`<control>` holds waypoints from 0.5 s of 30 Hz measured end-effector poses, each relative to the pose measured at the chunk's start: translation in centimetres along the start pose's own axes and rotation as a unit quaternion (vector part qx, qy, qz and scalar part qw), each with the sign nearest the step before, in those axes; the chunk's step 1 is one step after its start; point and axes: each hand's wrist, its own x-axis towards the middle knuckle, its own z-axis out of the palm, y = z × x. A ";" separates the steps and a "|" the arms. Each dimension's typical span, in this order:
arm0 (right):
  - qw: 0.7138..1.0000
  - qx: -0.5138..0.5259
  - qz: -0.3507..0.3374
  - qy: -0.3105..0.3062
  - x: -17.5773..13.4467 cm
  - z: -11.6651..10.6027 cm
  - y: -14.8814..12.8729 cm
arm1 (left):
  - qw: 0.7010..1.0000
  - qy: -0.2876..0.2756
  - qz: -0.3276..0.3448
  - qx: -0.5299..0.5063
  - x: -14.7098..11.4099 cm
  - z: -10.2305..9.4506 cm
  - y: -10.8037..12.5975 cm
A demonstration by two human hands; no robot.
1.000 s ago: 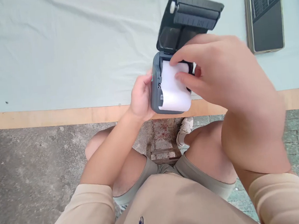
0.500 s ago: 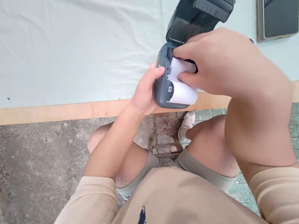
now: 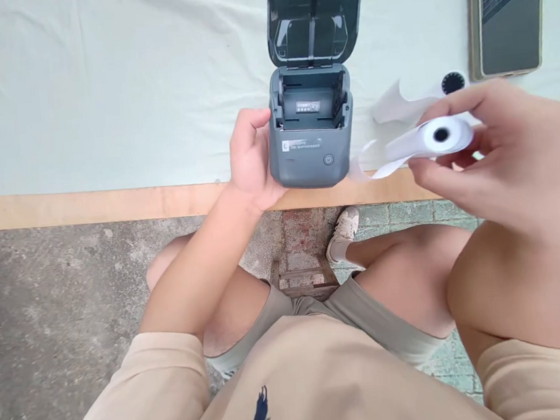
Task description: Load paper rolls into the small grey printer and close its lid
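My left hand (image 3: 252,156) grips the left side of a dark grey portable label printer (image 3: 312,157), its thumb on the side edge. The printer's lid (image 3: 315,15) is flipped up, and the paper bay (image 3: 308,95) has no roll in it. To the right of the printer, my right hand (image 3: 496,143) pinches a white paper roll (image 3: 427,143) with a black core between thumb and fingers. A loose paper tail curls from that roll toward the printer. Behind my right fingers a second paper roll (image 3: 427,97) lies on the cloth, partly hidden.
A smartphone (image 3: 509,16) lies at the back right on the pale cloth (image 3: 149,90). The table's wooden front edge (image 3: 111,203) runs across just above my knees. Part of a wooden stool (image 3: 301,275) shows between my legs.
My right hand has drawn the paper roll out of the printer and carried it to the right. The printer has turned to face me more squarely; my left hand still grips it.
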 end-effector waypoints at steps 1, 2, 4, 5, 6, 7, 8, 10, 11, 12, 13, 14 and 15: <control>1.000 -0.009 -0.003 0.011 -0.4 0.6 0.9 | 1.000 0.017 0.000 0.003 0.0 0.1 -0.1; 1.000 -0.019 -0.008 0.016 -0.7 1.1 1.8 | 0.999 0.035 -0.002 0.006 0.0 0.2 -0.1; 0.999 -0.019 -0.022 -0.019 -1.0 1.5 3.3 | 0.998 0.066 -0.005 0.009 0.1 0.5 -0.3; 0.999 -0.015 -0.025 -0.045 -1.1 1.4 3.8 | 0.997 0.076 -0.004 0.007 0.1 0.6 -0.3; 0.998 0.000 -0.026 -0.054 -1.1 1.1 4.2 | 0.997 0.081 -0.002 0.004 0.2 0.7 -0.3; 0.999 0.022 -0.022 -0.034 -1.1 0.8 4.5 | 0.997 0.080 -0.003 0.002 0.2 0.8 -0.3; 0.999 0.043 -0.012 0.014 -1.0 0.4 4.6 | 0.997 0.073 -0.006 0.002 0.2 0.8 -0.3; 0.991 0.070 0.011 0.110 -0.6 -0.1 4.9 | 0.998 0.054 -0.013 0.011 0.2 0.8 -0.2; 0.988 0.070 0.021 0.135 -0.2 0.0 5.2 | 0.999 0.046 -0.015 0.018 0.3 0.7 -0.2; 0.989 0.061 0.026 0.133 0.3 0.2 5.5 | 0.999 0.044 -0.014 0.022 0.3 0.7 -0.3; 0.993 0.044 0.026 0.102 0.8 0.5 5.9 | 0.998 0.050 -0.008 0.023 0.3 0.7 -0.3; 0.997 0.032 0.019 0.069 1.3 0.9 6.4 | 0.998 0.063 -0.002 0.021 0.3 0.7 -0.3; 0.999 0.026 0.011 0.045 1.8 1.3 6.8 | 0.997 0.079 0.004 0.019 0.3 0.8 -0.3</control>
